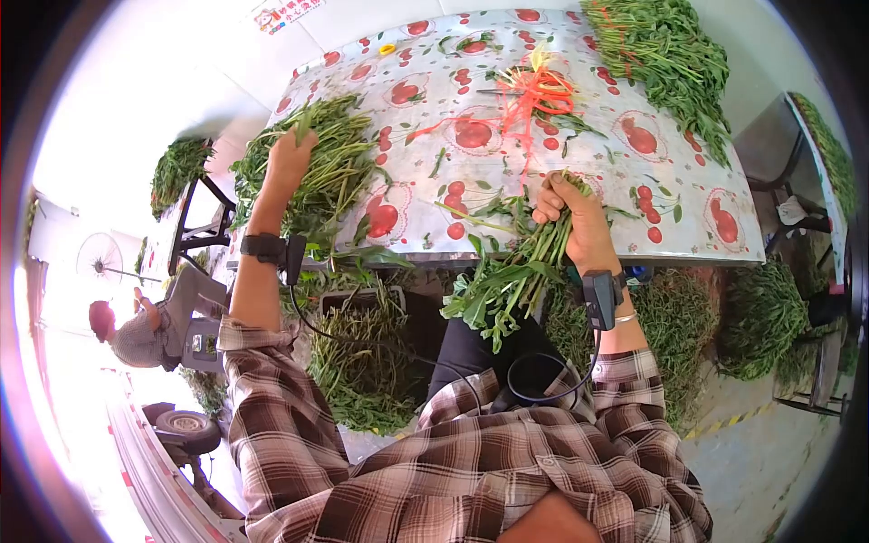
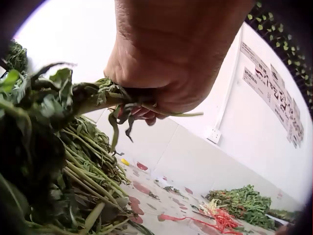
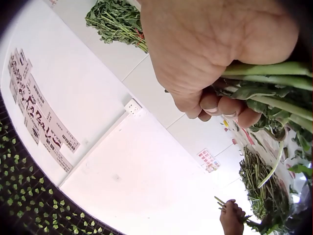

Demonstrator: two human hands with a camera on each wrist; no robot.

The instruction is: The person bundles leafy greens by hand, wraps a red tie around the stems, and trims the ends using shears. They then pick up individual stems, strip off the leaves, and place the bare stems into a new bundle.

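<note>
My right hand (image 1: 582, 220) grips a bunch of leafy green stems (image 1: 518, 271) at the table's front edge, the leaves hanging down toward my lap. In the right wrist view its fingers (image 3: 229, 106) curl round the thick stems. Over a loose pile of the same greens (image 1: 339, 176) at the table's left, my left hand (image 1: 288, 165) holds a few leafy stems (image 2: 93, 100). Part of what it holds is hidden behind the palm in the left wrist view.
A patterned tablecloth (image 1: 425, 167) covers the table. Red plastic ties (image 1: 539, 95) lie near its back, with a stacked heap of greens (image 1: 665, 68) at back right. Below stands a crate (image 1: 362, 299) of trimmings. Another person (image 1: 145, 335) sits at far left.
</note>
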